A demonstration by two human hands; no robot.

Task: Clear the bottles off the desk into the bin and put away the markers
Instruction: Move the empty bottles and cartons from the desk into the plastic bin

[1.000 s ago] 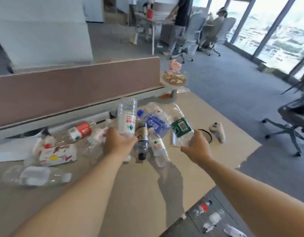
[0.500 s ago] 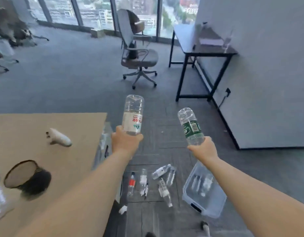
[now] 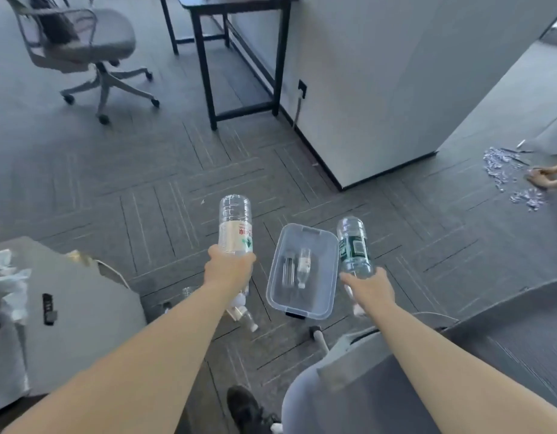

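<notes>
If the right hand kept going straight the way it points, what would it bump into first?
Probably nothing soon. The right hand, holding the green-label bottle, points past the bin alongside it, over bare floor; depth is unclear.

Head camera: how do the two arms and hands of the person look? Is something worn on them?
Both arms are bare all the way to the frame edge: no sleeves show. The left hand and right hand have no gloves, and no watch, bracelet or ring is visible. No markings show.
</notes>
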